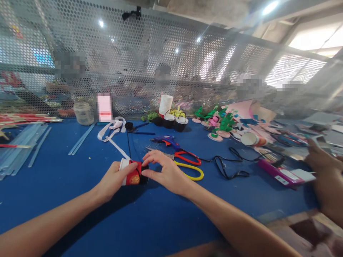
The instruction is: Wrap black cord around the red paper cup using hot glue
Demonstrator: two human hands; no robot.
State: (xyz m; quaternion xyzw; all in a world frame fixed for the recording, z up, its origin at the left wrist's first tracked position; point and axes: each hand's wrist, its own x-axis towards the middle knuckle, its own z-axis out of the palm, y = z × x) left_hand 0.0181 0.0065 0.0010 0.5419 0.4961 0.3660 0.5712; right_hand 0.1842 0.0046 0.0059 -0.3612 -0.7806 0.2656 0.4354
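Observation:
A red and white paper cup [133,172] with a gold emblem lies sideways between my hands, its base end covered in black. My left hand [114,178] grips it near the white rim, thumb across the red side. At the black end, the thumb and fingers of my right hand [160,170] are curled against the cup. Black yarn [129,144] runs from the cup to a small black ball [129,126]. White ribbon [118,145] lies behind the cup. Close to my right hand are scissors [197,175] with red and yellow handles and a blue glue gun [168,141].
Clear glue sticks [23,148] lie at left, near a glass jar [83,114]. Behind stand stacked white cups [165,104] and black mini buckets [181,124]. Green craft pieces [227,123] and a purple power strip [278,174] lie right, beside another person's hand [323,160].

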